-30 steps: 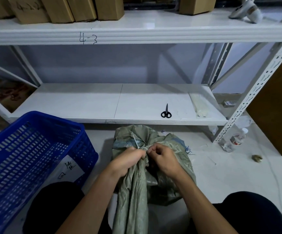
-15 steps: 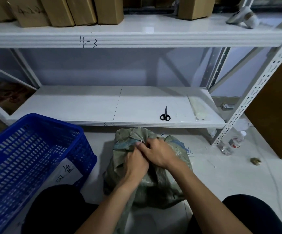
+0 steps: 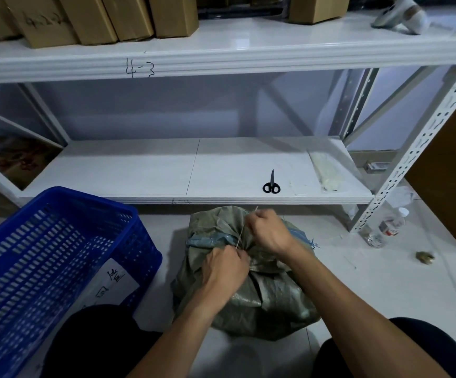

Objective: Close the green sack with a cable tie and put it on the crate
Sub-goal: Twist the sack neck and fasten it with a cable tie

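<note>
Two bare hands are working at the gathered neck of the sack. At the left, a blue perforated plastic crate (image 3: 58, 255) is standing on the pale floor (image 3: 385, 282), just beside the sack. The left hand (image 3: 225, 266) is gripping the bunched neck of the green woven-plastic sack (image 3: 262, 296), fingers curled round the fabric. A thin pale cable tie (image 3: 240, 237) is rising from that fist toward the right hand (image 3: 266, 230), with its long axis running near to far and leaning slightly right. The right hand is pinching the tie's free end on the far side of the neck, fingers curled tight. The sack is sitting on the floor between the person's knees, before the lower white shelf (image 3: 139, 173). Black-handled scissors (image 3: 271, 184) are lying on that shelf, beyond the right hand.

Judgement: the tie is being cinched, with the pull running along the strap away from the left hand. For the lift onto the crate, the left hand is nearer.
</note>
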`<state>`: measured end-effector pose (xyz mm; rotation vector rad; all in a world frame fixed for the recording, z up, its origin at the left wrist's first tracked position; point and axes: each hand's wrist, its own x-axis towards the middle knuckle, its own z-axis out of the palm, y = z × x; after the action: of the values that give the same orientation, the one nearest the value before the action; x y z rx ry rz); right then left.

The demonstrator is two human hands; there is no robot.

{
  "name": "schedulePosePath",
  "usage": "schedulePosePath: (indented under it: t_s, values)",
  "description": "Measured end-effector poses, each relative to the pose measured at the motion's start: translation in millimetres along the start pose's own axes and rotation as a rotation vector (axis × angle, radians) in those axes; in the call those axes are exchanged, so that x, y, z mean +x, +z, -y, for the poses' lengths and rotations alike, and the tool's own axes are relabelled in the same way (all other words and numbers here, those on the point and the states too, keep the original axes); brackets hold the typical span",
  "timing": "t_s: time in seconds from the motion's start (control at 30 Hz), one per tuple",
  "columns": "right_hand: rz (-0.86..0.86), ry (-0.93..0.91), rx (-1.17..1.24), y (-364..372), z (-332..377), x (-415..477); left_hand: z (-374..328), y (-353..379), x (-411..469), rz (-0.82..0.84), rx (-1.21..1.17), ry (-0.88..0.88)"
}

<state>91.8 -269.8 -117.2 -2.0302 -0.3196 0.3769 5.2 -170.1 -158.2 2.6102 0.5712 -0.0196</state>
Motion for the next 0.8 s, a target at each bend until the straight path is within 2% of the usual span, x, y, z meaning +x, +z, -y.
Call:
schedulePosePath:
  t_s: [0.1,0.2,0.3,0.37,0.43,0.53,0.6,0.7,0.8]
  values:
    - [-0.048,0.056,0.233,-4,-1,1,-3,-4,1,0.065,-0.055,0.009]
    - [-0.036,0.031,0.29,-10,1,3,-2,-20,3,0.204,-0.235,-0.011]
    - [0.043,-0.043,0.18,-18,7,6,8,-38,12,0.267,-0.248,0.024]
    - [0.083,-0.088,0.119,-20,9,7,9,-49,20,0.204,-0.192,0.083]
    - [0.081,-0.118,0.111,-18,11,7,5,-54,30,0.202,-0.295,0.08]
    - [0.062,-0.133,0.1,-15,10,8,2,-54,41,0.378,-0.524,0.048]
    - [0.042,-0.142,0.05,-16,7,9,-1,-50,45,0.455,-0.576,0.061]
    - [-0.032,-0.166,-0.099,-19,10,8,-7,-45,48,0.5,-0.604,0.096]
    - [-0.13,-0.156,-0.409,-28,13,1,-9,-42,53,0.511,-0.64,0.09]
